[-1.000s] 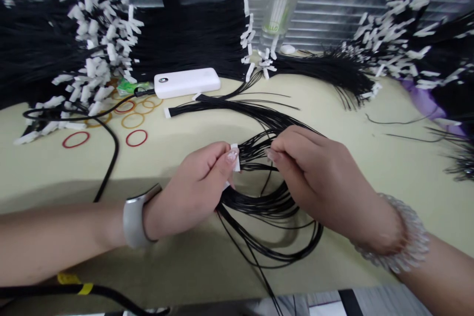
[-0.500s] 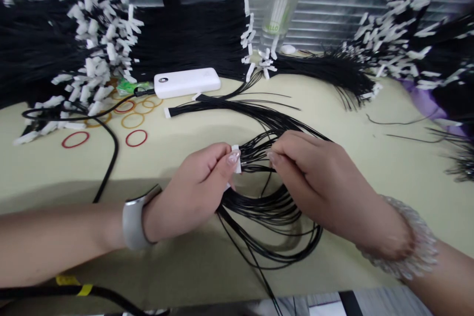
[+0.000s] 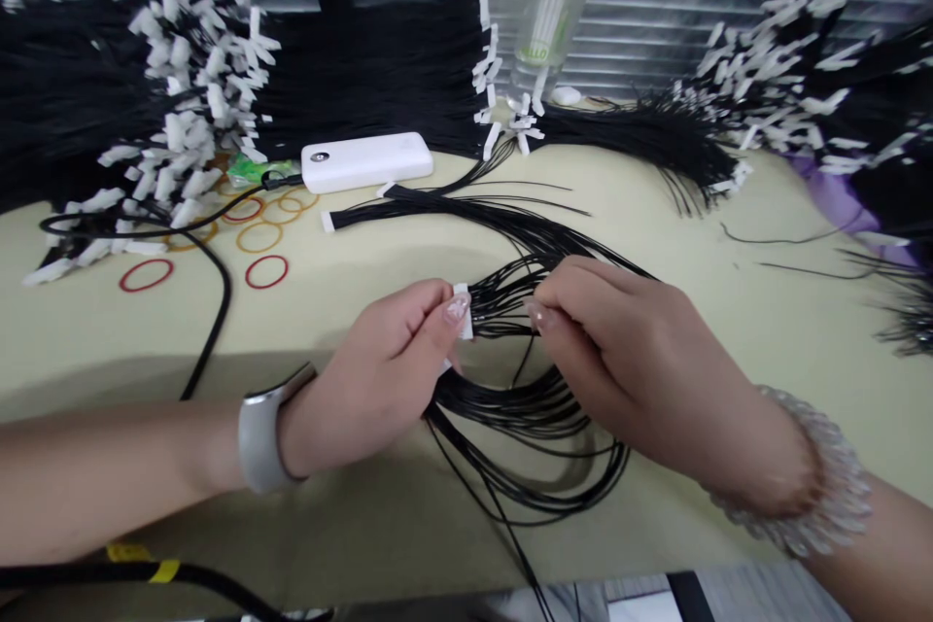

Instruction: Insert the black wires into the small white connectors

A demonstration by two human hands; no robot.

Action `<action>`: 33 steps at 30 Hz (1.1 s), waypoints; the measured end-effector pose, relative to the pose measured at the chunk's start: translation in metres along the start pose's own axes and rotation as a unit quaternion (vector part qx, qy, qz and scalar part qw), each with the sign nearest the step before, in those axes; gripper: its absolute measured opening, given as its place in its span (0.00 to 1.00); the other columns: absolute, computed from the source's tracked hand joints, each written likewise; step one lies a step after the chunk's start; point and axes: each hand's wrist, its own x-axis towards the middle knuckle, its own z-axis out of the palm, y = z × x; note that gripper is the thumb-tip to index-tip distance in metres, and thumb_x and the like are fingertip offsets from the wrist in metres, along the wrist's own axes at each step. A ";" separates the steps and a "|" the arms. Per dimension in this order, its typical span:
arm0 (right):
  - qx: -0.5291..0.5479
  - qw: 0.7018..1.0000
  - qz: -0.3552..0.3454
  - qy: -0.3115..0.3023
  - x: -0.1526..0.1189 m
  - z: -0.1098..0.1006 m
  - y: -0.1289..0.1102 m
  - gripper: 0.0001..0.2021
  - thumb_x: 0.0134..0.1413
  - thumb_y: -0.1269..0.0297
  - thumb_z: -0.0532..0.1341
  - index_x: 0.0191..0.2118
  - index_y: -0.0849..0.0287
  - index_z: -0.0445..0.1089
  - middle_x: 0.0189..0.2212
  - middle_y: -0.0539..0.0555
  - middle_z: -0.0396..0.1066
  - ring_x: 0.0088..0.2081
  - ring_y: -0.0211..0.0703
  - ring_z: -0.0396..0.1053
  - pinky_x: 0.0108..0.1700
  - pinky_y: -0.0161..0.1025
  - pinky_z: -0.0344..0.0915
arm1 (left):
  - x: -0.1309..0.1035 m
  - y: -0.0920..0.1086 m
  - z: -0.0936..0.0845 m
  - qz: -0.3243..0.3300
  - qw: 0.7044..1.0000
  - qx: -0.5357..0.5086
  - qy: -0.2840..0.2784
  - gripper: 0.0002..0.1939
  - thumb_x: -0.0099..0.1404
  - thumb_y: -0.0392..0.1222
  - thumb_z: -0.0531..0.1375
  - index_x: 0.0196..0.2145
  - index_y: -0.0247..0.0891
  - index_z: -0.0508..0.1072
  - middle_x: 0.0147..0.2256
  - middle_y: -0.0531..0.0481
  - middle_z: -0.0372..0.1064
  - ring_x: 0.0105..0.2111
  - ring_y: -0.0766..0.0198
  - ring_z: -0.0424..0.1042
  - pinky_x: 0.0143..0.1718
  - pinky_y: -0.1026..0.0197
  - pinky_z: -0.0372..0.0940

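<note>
- White connector (image 3: pixel 467 328) with black wires (image 3: pixel 502 284) sits mid-frame, pinched between the left hand's (image 3: pixel 386 374) thumb and fingers
- Right hand (image 3: pixel 627 350), right of center, presses thumb and forefinger together on the wires
- Clear bottle (image 3: pixel 552 24) stands at upper center, near a white device (image 3: pixel 371 163)
</note>
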 end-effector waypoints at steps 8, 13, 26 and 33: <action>0.095 0.995 -0.005 -0.012 0.000 -0.003 -0.002 0.08 0.54 0.72 0.48 0.25 0.60 0.54 0.22 0.48 0.57 0.26 0.32 0.54 0.28 0.32 0.51 | -0.001 0.001 0.000 -0.004 1.000 -0.007 -0.005 0.17 0.65 0.45 0.44 0.22 0.37 0.60 0.20 0.57 0.58 0.23 0.71 0.59 0.26 0.67 0.55; 0.101 0.994 -0.015 -0.026 0.000 -0.003 0.001 0.08 0.55 0.71 0.47 0.25 0.60 0.55 0.23 0.49 0.58 0.26 0.32 0.54 0.28 0.32 0.51 | 0.000 0.000 0.000 -0.003 1.000 0.006 0.001 0.17 0.65 0.45 0.43 0.21 0.37 0.60 0.20 0.57 0.57 0.22 0.71 0.59 0.26 0.68 0.54; -0.006 1.000 -0.019 0.009 0.003 0.015 -0.004 0.09 0.56 0.68 0.47 0.30 0.62 0.63 0.27 0.52 0.63 0.30 0.36 0.59 0.32 0.34 0.55 | -0.003 0.001 0.002 0.014 0.999 0.042 -0.007 0.17 0.64 0.44 0.44 0.21 0.37 0.60 0.19 0.57 0.57 0.21 0.72 0.57 0.23 0.68 0.53; -0.014 0.999 -0.032 0.006 0.001 0.017 -0.005 0.07 0.53 0.71 0.48 0.30 0.61 0.61 0.27 0.50 0.63 0.29 0.35 0.58 0.30 0.34 0.53 | -0.005 0.004 0.001 0.014 0.999 0.044 -0.016 0.16 0.64 0.43 0.45 0.22 0.37 0.60 0.20 0.58 0.57 0.21 0.73 0.58 0.24 0.69 0.54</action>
